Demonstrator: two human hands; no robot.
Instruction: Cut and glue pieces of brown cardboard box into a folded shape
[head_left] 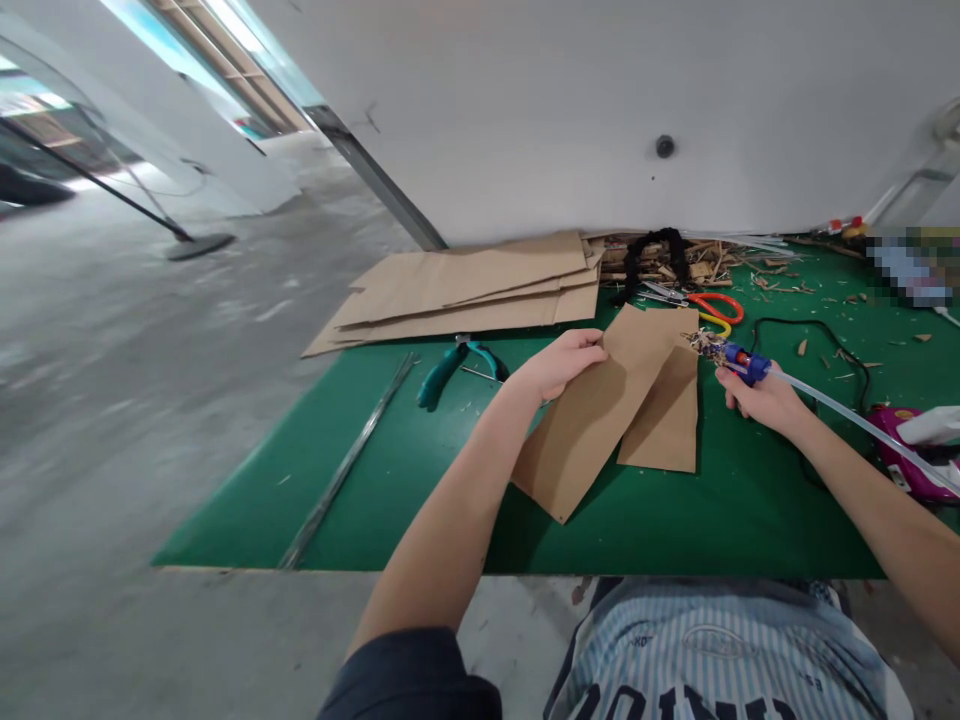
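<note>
My left hand (562, 362) is closed on the upper left edge of a brown cardboard piece (592, 430), which is tilted above the green tabletop. A second cardboard piece (667, 420) is partly covered by it. In my right hand (761, 395) is a blue hot glue gun (742, 362), a long clear glue stick (832, 405) running out of its back. Stringy bits cling around the gun's nozzle, close to the cardboard's right edge; the tip itself cannot be made out. Scissors (716, 308) with orange and yellow handles lie just behind the cardboard.
Teal-handled pliers (442, 375) and a bundle of thin wires (352, 450) lie to the left. Stacked cardboard sheets (480, 285), a black fuzzy strip (660, 245) and wood scraps (705, 265) line the wall. A black cord (817, 322) and a magenta item (900, 450) are at right.
</note>
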